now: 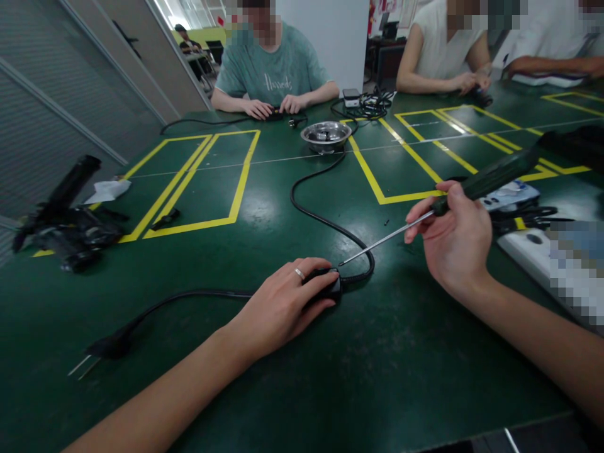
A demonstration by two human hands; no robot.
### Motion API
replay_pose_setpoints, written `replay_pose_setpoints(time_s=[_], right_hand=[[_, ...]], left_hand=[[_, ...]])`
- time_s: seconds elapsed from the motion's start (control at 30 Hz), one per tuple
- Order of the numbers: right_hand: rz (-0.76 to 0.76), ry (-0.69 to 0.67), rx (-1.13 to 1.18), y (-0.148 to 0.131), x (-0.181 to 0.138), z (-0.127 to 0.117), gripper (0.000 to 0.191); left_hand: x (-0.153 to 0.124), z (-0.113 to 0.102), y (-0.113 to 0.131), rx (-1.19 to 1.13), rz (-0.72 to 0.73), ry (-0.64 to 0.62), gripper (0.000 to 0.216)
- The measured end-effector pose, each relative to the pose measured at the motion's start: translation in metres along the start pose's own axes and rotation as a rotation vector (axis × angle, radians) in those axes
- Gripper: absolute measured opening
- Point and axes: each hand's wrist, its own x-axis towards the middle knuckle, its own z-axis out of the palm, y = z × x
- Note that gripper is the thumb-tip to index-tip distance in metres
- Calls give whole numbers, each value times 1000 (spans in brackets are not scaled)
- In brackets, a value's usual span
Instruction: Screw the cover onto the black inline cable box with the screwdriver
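My left hand point(283, 302), with a ring on one finger, is closed over a small black box point(334, 286) on a power cord, pressing it to the table. The cord point(189, 294) runs left from the box to a two-pin plug point(111, 343) and right in a curve toward the metal bowl. In my right hand point(455, 242) is a screwdriver point(500, 176) with a dark green handle, held between thumb and fingers. Its shaft slants down to the left, and the tip is close to the far edge of the box. Whether it touches cannot be made out.
A metal bowl point(325, 135) with small dark parts stands mid-table. Black gear point(70, 220) and white paper point(111, 190) lie at left. At right are a white device point(533, 251) and black cables point(533, 217). Across the table point(264, 390), other people handle black items.
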Motion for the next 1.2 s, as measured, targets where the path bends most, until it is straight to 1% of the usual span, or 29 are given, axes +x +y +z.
replay_pose_setpoints(time_s=[0.13, 0.3, 0.37, 0.43, 0.5, 0.57, 0.6, 0.63, 0.7, 0.73, 0.83, 0.87, 0.9, 0.97, 1.07, 1.13, 1.2], right_hand=[[-18, -16, 12, -4, -5, 4, 13], [-58, -104, -30, -8, -8, 6, 13], [-97, -99, -93, -10, -8, 7, 10], [-152, -67, -145, -11, -7, 9, 18], [-175, -43, -143, -12, -6, 10, 21], [-133, -60, -79, -13, -6, 10, 16], [-101, -89, -37, -13, -6, 10, 14], [-76, -124, -1, -14, -6, 9, 16], [-79, -162, 39, -15, -6, 9, 20], [-105, -153, 28, -15, -6, 8, 20], [-171, -86, -111, -15, -7, 9, 6], [-179, -72, -144, -14, -7, 9, 4], [-174, -68, -151, -13, -7, 9, 5], [-140, -85, -91, -10, -7, 8, 6], [-83, -136, 4, -8, -6, 5, 16], [-81, -135, -29, -7, -5, 3, 16], [-96, -96, -125, -8, -3, 2, 17]], left_hand=[[0, 2, -1, -1, -4, -1, 35], [-1, 3, -1, -66, -32, -20, 27], [-1, 2, -1, -74, -35, -22, 28], [-1, 1, -1, -80, -36, -23, 29], [0, 0, -1, -90, -35, -26, 30], [0, -1, -1, -99, -38, -31, 30], [0, -2, -1, -101, -41, -34, 30], [0, -2, -2, -103, -45, -37, 30], [-1, -4, -2, -102, -51, -41, 30], [-1, -4, -2, -100, -53, -45, 31], [-2, -5, -3, -91, -57, -52, 33], [-3, -5, -4, -87, -57, -54, 34], [-3, -5, -4, -83, -56, -55, 35], [-2, -5, -3, -74, -51, -59, 36], [-2, -5, -3, -47, -44, -62, 38], [-1, -5, -3, -27, -38, -59, 38], [-1, -5, -2, -8, -30, -56, 37]])
